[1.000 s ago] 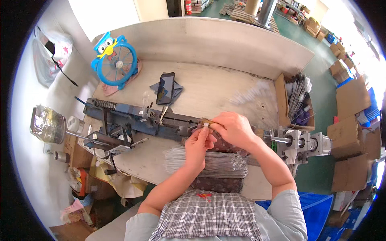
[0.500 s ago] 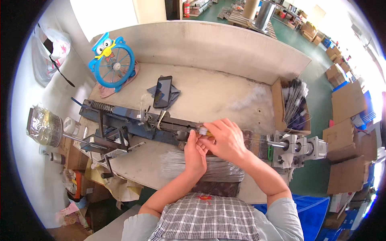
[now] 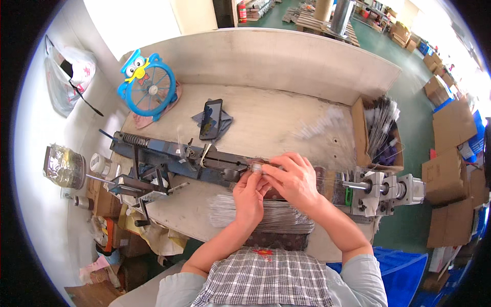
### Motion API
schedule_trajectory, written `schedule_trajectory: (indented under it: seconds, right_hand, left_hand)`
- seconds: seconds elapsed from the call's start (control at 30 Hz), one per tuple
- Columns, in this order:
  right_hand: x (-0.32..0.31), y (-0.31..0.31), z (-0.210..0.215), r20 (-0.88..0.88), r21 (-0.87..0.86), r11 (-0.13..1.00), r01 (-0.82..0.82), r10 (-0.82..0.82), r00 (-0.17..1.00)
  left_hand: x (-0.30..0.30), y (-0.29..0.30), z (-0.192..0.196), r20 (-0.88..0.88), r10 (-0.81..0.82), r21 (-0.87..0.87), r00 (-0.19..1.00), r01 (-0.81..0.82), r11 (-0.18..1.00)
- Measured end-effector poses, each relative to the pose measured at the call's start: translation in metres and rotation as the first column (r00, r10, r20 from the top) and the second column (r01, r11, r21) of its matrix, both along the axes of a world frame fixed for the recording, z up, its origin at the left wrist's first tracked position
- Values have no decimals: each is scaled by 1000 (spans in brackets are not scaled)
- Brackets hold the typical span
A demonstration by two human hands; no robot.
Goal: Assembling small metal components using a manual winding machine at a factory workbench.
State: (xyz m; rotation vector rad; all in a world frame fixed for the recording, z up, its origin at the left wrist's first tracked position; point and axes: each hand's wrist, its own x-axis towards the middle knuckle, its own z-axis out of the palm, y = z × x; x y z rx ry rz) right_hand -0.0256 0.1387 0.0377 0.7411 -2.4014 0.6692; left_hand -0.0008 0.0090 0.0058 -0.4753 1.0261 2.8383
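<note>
Small white piece (image 3: 257,167), located at the near end of the dark bench fixture (image 3: 171,156), pinched between the thumb and fingers of the left hand (image 3: 249,198). Fingertips of the right hand (image 3: 295,181) gather at its right side; whether they too grip it cannot be told, the contact being partly hidden. Nearer the body, just below the hands, lies a bundle of thin grey wires (image 3: 286,221). To the right stands a metal shaft assembly (image 3: 381,188); beyond the fixture, a phone (image 3: 210,122) rests on a grey cloth (image 3: 226,123), with a blue toy-shaped fan (image 3: 170,97) farther left.
</note>
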Motion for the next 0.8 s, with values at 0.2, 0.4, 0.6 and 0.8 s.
schedule_trajectory:
  seconds: [0.2,0.4,0.6,0.8]
  right_hand:
    - [0,10,7,32,-11,1000,18,-18,999]
    - [-3,1,4,92,-9,999,-31,32,995]
    - [-1,-2,6,72,-25,999,-26,28,997]
    - [0,-4,4,-2,-40,999,13,-13,1000]
  left_hand:
    - [-5,2,-1,-36,-31,1,999,31,1000]
    - [-3,-1,-1,-9,-4,83,1000,5,996]
    - [-1,-1,-6,33,-9,192,999,2,981]
    - [-1,0,-5,19,-7,140,1000,4,990]
